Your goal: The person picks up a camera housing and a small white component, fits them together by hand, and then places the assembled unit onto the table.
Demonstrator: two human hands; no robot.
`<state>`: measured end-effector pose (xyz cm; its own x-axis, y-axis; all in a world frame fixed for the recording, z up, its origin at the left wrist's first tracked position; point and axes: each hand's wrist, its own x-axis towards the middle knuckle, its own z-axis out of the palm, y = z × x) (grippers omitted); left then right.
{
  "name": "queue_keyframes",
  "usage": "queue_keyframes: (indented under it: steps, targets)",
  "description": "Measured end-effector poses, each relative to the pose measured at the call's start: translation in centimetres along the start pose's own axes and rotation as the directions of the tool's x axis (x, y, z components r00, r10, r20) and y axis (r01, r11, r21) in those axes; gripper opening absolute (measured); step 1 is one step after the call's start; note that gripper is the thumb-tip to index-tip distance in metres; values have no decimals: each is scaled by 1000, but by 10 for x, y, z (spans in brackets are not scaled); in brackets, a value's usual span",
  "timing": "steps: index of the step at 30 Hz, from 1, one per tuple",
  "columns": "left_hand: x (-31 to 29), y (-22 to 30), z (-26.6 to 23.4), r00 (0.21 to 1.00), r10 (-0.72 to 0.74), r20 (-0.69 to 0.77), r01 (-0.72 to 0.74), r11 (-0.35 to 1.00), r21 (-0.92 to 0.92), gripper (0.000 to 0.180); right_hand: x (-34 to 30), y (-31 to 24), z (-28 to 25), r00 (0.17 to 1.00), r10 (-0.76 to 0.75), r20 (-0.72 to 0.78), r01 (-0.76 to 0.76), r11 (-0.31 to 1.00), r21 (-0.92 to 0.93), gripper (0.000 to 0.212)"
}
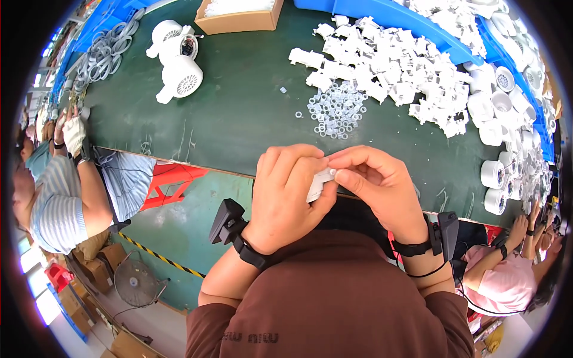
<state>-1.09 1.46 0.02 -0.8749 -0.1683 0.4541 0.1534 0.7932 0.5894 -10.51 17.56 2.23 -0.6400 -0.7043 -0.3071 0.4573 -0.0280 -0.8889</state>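
Observation:
In my left hand (pixel 285 194) is a small white plastic part (pixel 320 184), gripped between thumb and fingers near the table's front edge. My right hand (pixel 385 188) is closed in a pinch at the upper end of that part. A tiny white bit shows at its fingertips, but the fingers hide most of it. Straight ahead of both hands lies a heap of small translucent plastic rings (pixel 339 111). Beyond it spreads a large pile of white moulded plastic parts (pixel 397 68), similar in colour to the held one.
White round housings with grilles (pixel 181 77) stand far left on the green table (pixel 239 101). A cardboard box (pixel 239 22) and blue bins (pixel 394 18) line the back. White cups (pixel 501 102) crowd the right. Co-workers sit on both sides; a red stool (pixel 173 185) stands left.

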Motion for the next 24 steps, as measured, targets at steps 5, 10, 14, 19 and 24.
queue_keyframes:
  steps: [5,10,14,19,24]
  targets:
    - [-1,0,1,1000,13,0,-13,1000,13,38,5,8,-2,999,-33,30,35,999,-42,12]
    - [-2,-1,5,994,-26,-102,22,999,-40,38,4,10,7,995,-92,-33,92,996,-3,14]
    - [-5,-4,7,991,21,-130,-23,1000,-14,35,0,6,7,996,-62,-68,64,998,20,17]
    - [-4,-5,7,991,47,-122,-50,999,-19,32,0,15,8,989,-136,-57,135,991,-18,16]
    - [6,-11,-8,995,103,12,-102,994,-46,32,0,21,8,996,-44,-74,40,998,-56,17]
